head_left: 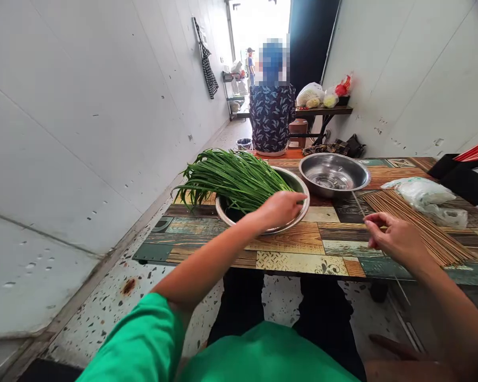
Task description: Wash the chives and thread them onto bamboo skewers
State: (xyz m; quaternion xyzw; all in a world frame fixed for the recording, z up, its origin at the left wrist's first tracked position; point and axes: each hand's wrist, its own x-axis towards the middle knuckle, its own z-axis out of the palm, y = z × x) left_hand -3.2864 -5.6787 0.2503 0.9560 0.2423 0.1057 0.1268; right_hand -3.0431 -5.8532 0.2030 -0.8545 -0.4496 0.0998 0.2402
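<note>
A big bunch of green garlic chives point(235, 178) lies in a metal bowl point(302, 199), its leaf tips hanging over the left rim. My left hand point(283, 208) is at the cut ends of the chives, inside the bowl's right side, with its fingers curled at the stems; how much they grip is partly hidden. In my right hand point(388, 233) a thin skewer point(358, 204) is pinched between thumb and fingers, tilted up toward the second bowl. Beside that hand, a pile of wooden skewers point(418, 225) rests on the table.
A second steel bowl point(334, 172) stands behind, right of the chives. A white plastic bag point(426, 196) and a black box with red sticks point(474, 154) occupy the right side of the patterned table point(290, 260). Ahead, a person in a patterned shirt point(273, 116) sits facing away.
</note>
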